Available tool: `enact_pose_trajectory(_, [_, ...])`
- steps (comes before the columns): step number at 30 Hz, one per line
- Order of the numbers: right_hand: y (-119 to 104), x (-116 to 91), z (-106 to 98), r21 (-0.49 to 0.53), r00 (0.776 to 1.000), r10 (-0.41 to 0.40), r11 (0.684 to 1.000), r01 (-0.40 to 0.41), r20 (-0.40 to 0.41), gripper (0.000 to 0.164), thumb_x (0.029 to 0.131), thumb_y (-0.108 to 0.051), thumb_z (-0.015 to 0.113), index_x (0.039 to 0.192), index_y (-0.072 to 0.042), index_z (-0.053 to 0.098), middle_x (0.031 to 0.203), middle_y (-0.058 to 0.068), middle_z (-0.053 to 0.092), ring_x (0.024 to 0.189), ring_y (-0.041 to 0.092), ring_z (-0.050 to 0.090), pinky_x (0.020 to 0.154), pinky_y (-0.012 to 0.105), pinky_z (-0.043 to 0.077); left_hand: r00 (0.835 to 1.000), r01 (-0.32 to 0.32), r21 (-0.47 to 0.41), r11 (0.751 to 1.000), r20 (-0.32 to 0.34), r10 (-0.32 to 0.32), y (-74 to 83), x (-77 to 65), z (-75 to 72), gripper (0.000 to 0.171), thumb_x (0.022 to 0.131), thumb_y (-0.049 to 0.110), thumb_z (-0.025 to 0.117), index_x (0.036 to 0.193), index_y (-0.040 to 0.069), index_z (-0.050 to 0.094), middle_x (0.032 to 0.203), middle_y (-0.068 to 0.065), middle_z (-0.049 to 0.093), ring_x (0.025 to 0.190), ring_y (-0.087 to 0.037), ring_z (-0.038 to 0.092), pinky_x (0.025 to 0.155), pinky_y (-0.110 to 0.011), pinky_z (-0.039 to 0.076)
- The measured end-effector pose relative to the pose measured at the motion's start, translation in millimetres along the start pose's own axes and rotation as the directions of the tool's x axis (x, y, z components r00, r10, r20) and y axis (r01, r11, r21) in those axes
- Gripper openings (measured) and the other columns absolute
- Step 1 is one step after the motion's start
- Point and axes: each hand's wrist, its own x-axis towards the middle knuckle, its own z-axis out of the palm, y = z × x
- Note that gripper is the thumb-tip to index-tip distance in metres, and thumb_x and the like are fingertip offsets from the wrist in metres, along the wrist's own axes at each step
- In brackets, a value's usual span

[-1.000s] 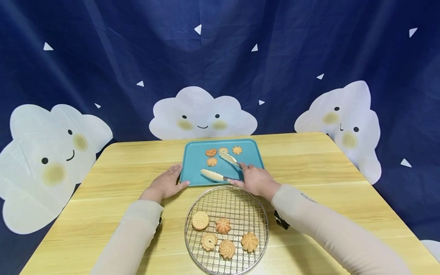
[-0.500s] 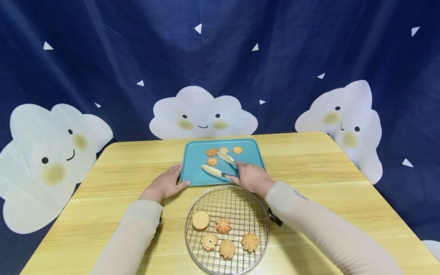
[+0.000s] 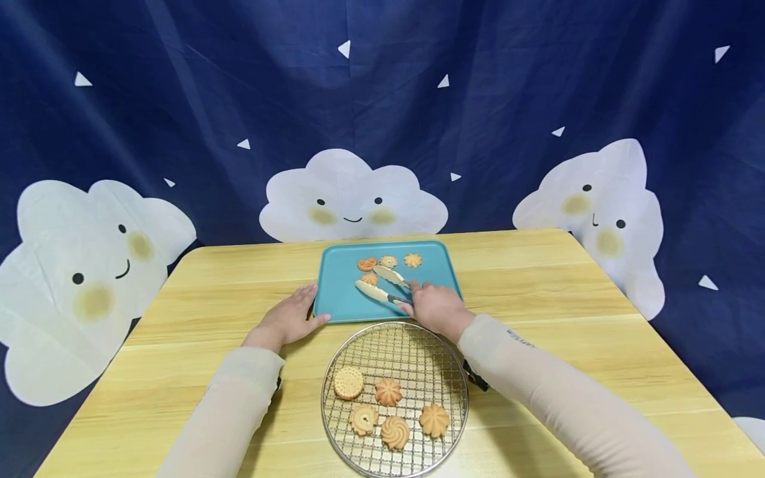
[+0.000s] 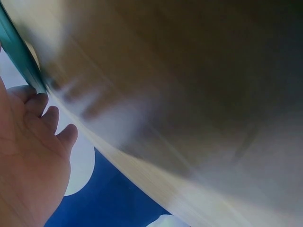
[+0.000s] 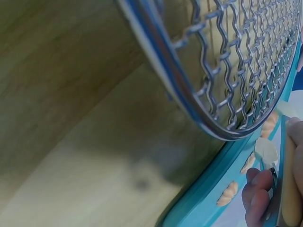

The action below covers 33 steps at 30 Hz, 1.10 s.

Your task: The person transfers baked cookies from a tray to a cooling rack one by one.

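Note:
In the head view my right hand (image 3: pixel 439 309) grips a pair of tongs (image 3: pixel 382 293) with pale tips and dark arms over the teal tray (image 3: pixel 340 307). The tong tips stand apart on either side of a flower-shaped cookie (image 3: pixel 370 279), which they partly cover. Behind it lie a pretzel-shaped cookie (image 3: pixel 366 264), a ring cookie (image 3: pixel 388 261) and a star-shaped cookie (image 3: pixel 412 260). My left hand (image 3: pixel 289 317) touches the tray's left side, thumb at the near corner. The left wrist view shows its fingertips (image 4: pixel 36 101) against the tray's edge.
A round wire rack (image 3: pixel 412 345) bearing several cookies stands directly in front of the tray, close to its near edge. Both are on a wooden table (image 3: pixel 538 285). A dark blue curtain (image 3: pixel 508 119) with cloud faces hangs behind the table's far edge.
My right hand has shifted slightly left and forward with the tongs. Their tips have come closer together, around the nearest cookie on the tray. The left hand stays in place.

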Motion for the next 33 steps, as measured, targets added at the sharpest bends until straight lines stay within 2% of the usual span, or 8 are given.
enact_pose_trajectory(8, [1, 0, -2, -0.039, 1.000, -0.024, 0.999, 0.023, -0.007, 0.066, 0.100, -0.050, 0.038, 0.144, 0.000, 0.038, 0.123, 0.019, 0.059, 0.108, 0.034, 0.059, 0.081, 0.046, 0.054, 1.000, -0.005, -0.002, 1.000, 0.002, 0.005, 0.9, -0.6, -0.9, 0.081, 0.097, 0.052, 0.044, 0.149, -0.005, 0.019, 0.154, -0.022, 0.019, 0.140, -0.039, 0.017, 0.113, -0.050, 0.019])
enact_pose_trajectory(16, [3, 1, 0, -0.031, 0.999, -0.026, 0.999, 0.026, -0.018, 0.066, 0.100, -0.049, 0.038, 0.145, -0.001, 0.038, 0.119, 0.019, 0.060, 0.103, 0.033, 0.061, 0.076, 0.045, 0.056, 1.000, -0.001, -0.008, 1.000, 0.002, 0.001, 1.7, -1.5, -1.9, 0.082, 0.097, 0.052, 0.044, 0.149, -0.005, 0.018, 0.154, -0.022, 0.018, 0.140, -0.039, 0.017, 0.113, -0.050, 0.018])
enact_pose_trajectory(25, [6, -3, 3, -0.016, 0.996, -0.050, 0.999, 0.049, -0.069, 0.064, 0.101, -0.048, 0.038, 0.144, -0.001, 0.039, 0.110, 0.018, 0.063, 0.092, 0.030, 0.064, 0.068, 0.042, 0.056, 1.000, -0.002, -0.005, 1.000, 0.004, 0.002, 0.4, -0.8, -0.6, 0.082, 0.097, 0.053, 0.044, 0.149, -0.005, 0.019, 0.154, -0.022, 0.019, 0.140, -0.039, 0.018, 0.113, -0.051, 0.020])
enact_pose_trajectory(30, [10, -6, 5, 0.012, 0.992, -0.053, 0.998, 0.054, -0.114, 0.065, 0.100, -0.048, 0.039, 0.145, -0.001, 0.037, 0.112, 0.019, 0.062, 0.087, 0.030, 0.064, 0.066, 0.041, 0.057, 1.000, 0.002, -0.008, 1.000, 0.004, -0.002, -0.4, -0.3, -0.2, 0.082, 0.096, 0.053, 0.044, 0.149, -0.005, 0.019, 0.154, -0.022, 0.019, 0.140, -0.039, 0.017, 0.113, -0.050, 0.019])
enact_pose_trajectory(33, [14, -8, 5, 0.019, 0.987, -0.071, 0.997, 0.075, -0.145, 0.064, 0.101, -0.047, 0.040, 0.145, -0.001, 0.037, 0.115, 0.021, 0.060, 0.082, 0.030, 0.065, 0.061, 0.040, 0.056, 1.000, 0.004, -0.007, 1.000, 0.004, -0.004, -0.9, -0.3, 0.1, 0.082, 0.096, 0.053, 0.044, 0.149, -0.004, 0.019, 0.154, -0.022, 0.019, 0.140, -0.039, 0.017, 0.113, -0.050, 0.019])
